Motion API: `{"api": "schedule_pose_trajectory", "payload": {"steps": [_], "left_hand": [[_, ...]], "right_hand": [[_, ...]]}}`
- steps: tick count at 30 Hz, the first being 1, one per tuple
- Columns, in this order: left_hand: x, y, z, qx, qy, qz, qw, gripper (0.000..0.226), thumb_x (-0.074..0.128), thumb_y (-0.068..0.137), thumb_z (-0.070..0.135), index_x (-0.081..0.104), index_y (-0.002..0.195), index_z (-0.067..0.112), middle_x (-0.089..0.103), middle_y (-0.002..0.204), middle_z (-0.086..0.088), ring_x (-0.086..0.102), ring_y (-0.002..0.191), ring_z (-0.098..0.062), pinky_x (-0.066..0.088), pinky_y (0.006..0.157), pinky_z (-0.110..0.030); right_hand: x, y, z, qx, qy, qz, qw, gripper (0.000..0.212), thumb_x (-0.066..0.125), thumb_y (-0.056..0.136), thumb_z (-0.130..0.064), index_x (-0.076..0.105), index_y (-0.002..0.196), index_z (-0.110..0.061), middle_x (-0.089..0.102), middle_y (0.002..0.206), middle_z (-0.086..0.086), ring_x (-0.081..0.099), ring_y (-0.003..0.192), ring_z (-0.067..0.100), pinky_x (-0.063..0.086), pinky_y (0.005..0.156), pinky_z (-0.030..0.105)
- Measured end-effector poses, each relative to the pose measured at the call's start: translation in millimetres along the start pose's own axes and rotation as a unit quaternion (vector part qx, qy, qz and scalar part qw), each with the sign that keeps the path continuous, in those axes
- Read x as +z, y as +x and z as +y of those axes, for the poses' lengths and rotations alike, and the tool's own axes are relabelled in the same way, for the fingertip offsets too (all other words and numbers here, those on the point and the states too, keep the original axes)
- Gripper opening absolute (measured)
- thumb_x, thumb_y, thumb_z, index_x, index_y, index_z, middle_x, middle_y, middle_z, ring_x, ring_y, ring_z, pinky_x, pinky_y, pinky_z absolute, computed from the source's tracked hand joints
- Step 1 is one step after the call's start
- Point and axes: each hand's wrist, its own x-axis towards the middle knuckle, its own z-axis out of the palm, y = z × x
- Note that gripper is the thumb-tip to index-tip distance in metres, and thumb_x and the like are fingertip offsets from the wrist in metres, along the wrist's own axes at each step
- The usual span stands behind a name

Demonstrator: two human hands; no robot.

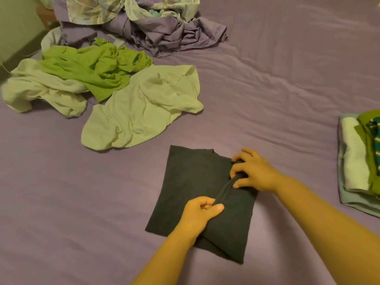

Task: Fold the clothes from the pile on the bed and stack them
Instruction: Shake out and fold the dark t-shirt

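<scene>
Left hand (200, 210) pinching a raised ridge of the dark shirt (185, 192) between thumb and curled fingers; right hand (253, 171) gripping the same ridge farther up, fingers curled round the cloth. Dark charcoal, partly folded into a rough rectangle, lying flat on the purple bed sheet (277, 89), neckline toward the far edge. Unfolded pile to the far left: pale green garment (144, 108) and bright green garment (92, 68). Folded stack (357, 159) at the right edge.

Left hand (200, 210) pinching, right hand (251, 171) pinching, forearms bare, both extended forward
</scene>
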Motion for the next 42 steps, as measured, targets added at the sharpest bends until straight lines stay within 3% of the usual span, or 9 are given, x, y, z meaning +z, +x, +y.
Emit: {"api": "schedule_pose_trajectory", "payload": {"steps": [11,14,17,19,22,26,30,35,42], "left_hand": [[-123,-13,1,-0.013,0.046,0.062,0.997,0.019,0.072,0.083,0.016,0.067,0.096,0.001,0.068,0.093,-0.023,0.065,0.082,-0.027,0.055,0.079,-0.035],[-139,-9,-9,0.001,0.158,0.068,0.985,0.012,0.069,0.086,0.021,0.062,0.081,0.012,0.063,0.081,-0.009,0.059,0.076,-0.021,0.05,0.074,-0.033],[-140,0,-9,0.041,0.311,0.097,0.945,0.025,0.066,0.087,0.029,0.061,0.109,0.019,0.059,0.107,-0.001,0.059,0.099,-0.018,0.048,0.087,-0.03],[-133,7,-4,0.037,0.241,0.098,0.965,0.053,0.067,0.087,0.027,0.047,0.134,0.015,0.053,0.129,-0.002,0.054,0.115,-0.018,0.045,0.098,-0.03],[-116,18,10,0.026,0.162,0.107,0.981,0.064,0.067,0.087,0.03,0.038,0.141,0.013,0.051,0.137,-0.005,0.053,0.12,-0.021,0.045,0.099,-0.033],[-101,28,27,-0.021,0.07,0.098,0.993,0.061,0.068,0.086,0.037,0.043,0.134,0.01,0.055,0.13,-0.008,0.057,0.111,-0.024,0.049,0.093,-0.035],[-90,24,41,-0.082,-0.038,0.041,0.995,0.051,0.07,0.084,0.035,0.057,0.123,0.005,0.066,0.114,-0.012,0.064,0.095,-0.025,0.053,0.079,-0.034],[-68,7,63,-0.032,-0.092,0.011,0.995,0.019,0.065,0.088,0.032,0.062,0.103,0.022,0.07,0.099,-0.001,0.068,0.088,-0.019,0.054,0.063,-0.026],[12,-17,120,0.034,-0.052,-0.04,0.997,0.009,0.062,0.09,0.034,0.062,0.098,0.03,0.073,0.09,0.007,0.071,0.076,-0.011,0.053,0.054,-0.02]], "right_hand": [[6,69,-127,-0.091,-0.049,0.106,0.989,0.02,0.057,0.091,-0.036,0.062,0.111,-0.035,0.022,0.153,-0.005,-0.007,0.145,0.023,-0.001,0.115,0.052],[24,81,-147,-0.077,-0.093,0.14,0.983,0.03,0.054,0.093,-0.034,0.056,0.123,-0.035,0.014,0.158,0.0,-0.009,0.145,0.028,-0.008,0.114,0.053],[45,76,-151,0.031,-0.119,0.179,0.976,0.062,0.053,0.093,-0.039,0.025,0.148,-0.032,0.0,0.159,0.008,-0.008,0.145,0.033,-0.004,0.115,0.055],[62,58,-145,0.16,-0.043,0.216,0.962,0.077,0.054,0.091,-0.045,0.01,0.151,-0.026,-0.002,0.159,0.012,-0.005,0.146,0.033,0.001,0.116,0.052],[88,20,-138,0.315,0.205,0.277,0.885,0.084,0.063,0.087,-0.04,0.016,0.151,-0.013,0.018,0.155,0.018,0.02,0.141,0.035,0.024,0.114,0.048],[110,-2,-137,0.384,0.373,0.301,0.789,0.062,0.065,0.087,-0.032,0.04,0.137,-0.006,0.053,0.13,0.016,0.05,0.117,0.033,0.045,0.096,0.046],[103,-11,-132,0.361,0.495,0.299,0.732,0.028,0.061,0.09,-0.032,0.059,0.111,-0.013,0.064,0.102,0.005,0.058,0.086,0.019,0.045,0.074,0.03],[69,-40,-115,0.277,0.549,0.332,0.716,0.007,0.059,0.091,-0.032,0.062,0.09,-0.026,0.068,0.091,-0.005,0.064,0.085,0.015,0.052,0.073,0.03],[-1,-114,-48,0.246,0.533,0.393,0.708,0.005,0.059,0.092,-0.029,0.062,0.096,-0.031,0.066,0.097,-0.011,0.062,0.09,0.009,0.049,0.078,0.025]]}}
